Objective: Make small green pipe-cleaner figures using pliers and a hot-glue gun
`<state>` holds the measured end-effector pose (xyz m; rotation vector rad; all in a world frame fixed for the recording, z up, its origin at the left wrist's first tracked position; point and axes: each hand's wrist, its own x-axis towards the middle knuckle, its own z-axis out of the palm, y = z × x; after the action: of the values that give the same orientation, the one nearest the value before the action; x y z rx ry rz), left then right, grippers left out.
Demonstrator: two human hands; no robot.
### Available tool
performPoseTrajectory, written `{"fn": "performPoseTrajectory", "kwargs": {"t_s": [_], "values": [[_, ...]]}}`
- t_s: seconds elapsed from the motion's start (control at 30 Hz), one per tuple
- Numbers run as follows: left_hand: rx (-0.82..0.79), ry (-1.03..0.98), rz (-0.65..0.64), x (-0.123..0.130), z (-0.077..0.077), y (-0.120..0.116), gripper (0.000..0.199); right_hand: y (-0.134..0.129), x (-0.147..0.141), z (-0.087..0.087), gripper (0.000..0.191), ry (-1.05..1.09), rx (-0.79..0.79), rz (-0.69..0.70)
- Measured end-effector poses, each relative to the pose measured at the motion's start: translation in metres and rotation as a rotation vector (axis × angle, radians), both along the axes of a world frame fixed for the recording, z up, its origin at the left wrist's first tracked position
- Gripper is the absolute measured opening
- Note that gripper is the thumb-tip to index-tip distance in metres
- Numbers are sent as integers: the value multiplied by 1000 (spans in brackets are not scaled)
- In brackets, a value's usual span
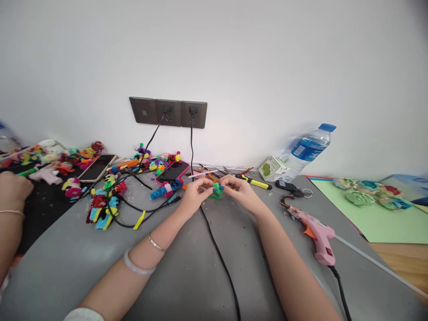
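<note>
One small green piece (217, 191), fingertip work.
Left hand (196, 194) and right hand (243, 192) both pinch it over gray table (187, 267); probably fine shaping, next move needs light, steady grip.

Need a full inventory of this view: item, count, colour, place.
Wall panels: 3, dark brown, wall
Figures: many, multicolour, left side
Phones: 2, black screens, left and centre-left
Cables: several, black, left and centre
Cutter or pliers: 1, yellow-black, behind right grip
Box: 1, white-green, beside bottle
Bottle: 1, clear/blue, tilted, right rear
Key fob: 1, black, right
Glue gun: 1, pink, right
Rosettes: about 5, mixed, on green sheet
Green sheet: 1, far right
Table: 1, grey, below
Green piece: 1, between grips
Other person's hand: 1, left edge
Left grip, right grip: 1 each, centre
</note>
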<state>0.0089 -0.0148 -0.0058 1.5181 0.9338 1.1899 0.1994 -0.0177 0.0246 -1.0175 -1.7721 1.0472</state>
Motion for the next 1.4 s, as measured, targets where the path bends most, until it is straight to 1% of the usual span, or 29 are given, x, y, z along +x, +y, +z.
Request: {"fn": "performPoseTrajectory", "kwargs": {"t_s": [0.23,0.67,0.83,0.93,1.03,1.13,1.4], "values": [[-15,-9,20,0,3,-2,24,-1,-1,0,28,-9,-2,6],[-13,-12,40,-1,2,0,25,-3,-2,2,30,3,-21,8],[-18,-34,37,0,1,1,25,-2,-1,1,30,81,-41,17],[-22,-39,24,0,0,0,25,-2,-1,1,30,145,-62,-6],[-21,-29,20,1,1,-1,24,-2,-2,0,29,161,-86,-23],[-13,-26,25,1,1,-1,24,-2,-4,0,28,168,-105,-11],[16,-30,-10,0,1,0,23,-5,-6,0,30,200,-155,51]]}}
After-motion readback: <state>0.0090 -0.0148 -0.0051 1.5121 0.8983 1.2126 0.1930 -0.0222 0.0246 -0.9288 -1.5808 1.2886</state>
